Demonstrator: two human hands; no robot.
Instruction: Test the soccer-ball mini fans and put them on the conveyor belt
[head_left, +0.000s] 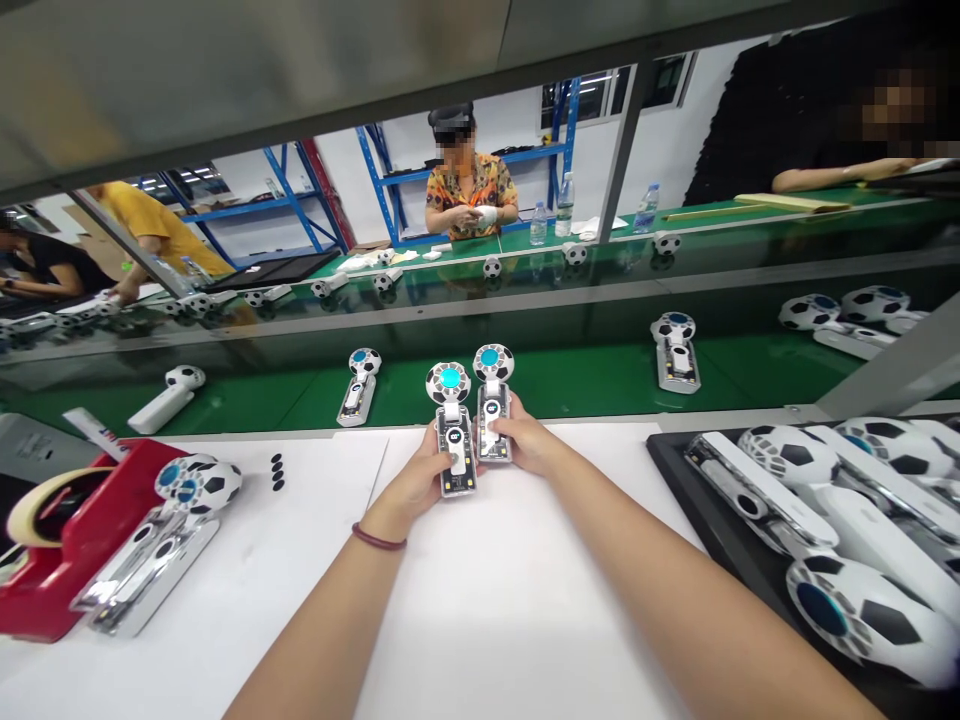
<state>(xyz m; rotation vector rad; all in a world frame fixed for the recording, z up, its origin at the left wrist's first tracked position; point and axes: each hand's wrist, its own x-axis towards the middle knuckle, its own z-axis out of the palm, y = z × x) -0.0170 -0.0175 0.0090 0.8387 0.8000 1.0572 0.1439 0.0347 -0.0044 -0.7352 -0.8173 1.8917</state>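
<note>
My left hand [418, 478] is closed around a handheld fan [451, 384] with a soccer-ball head, a blue centre and a clear-fronted handle. Its small round display is lit, and my thumb lies on the white panel below it. Beside it, my right hand [528, 440] grips a second soccer-ball fan [493, 364], also with a lit display and my thumb on its front. Both fans are upright, side by side, above the near edge of the green conveyor belt [562, 385]. My fingers behind the handles are hidden.
White sheeting [480, 620] covers the bench. At left are a red tape dispenser [97, 530], more fans [154, 560] and several black oval pieces [277, 472]. A black tray [675, 480] of fans stands at right. Fans lie along the belt; a co-worker [472, 190] sits opposite.
</note>
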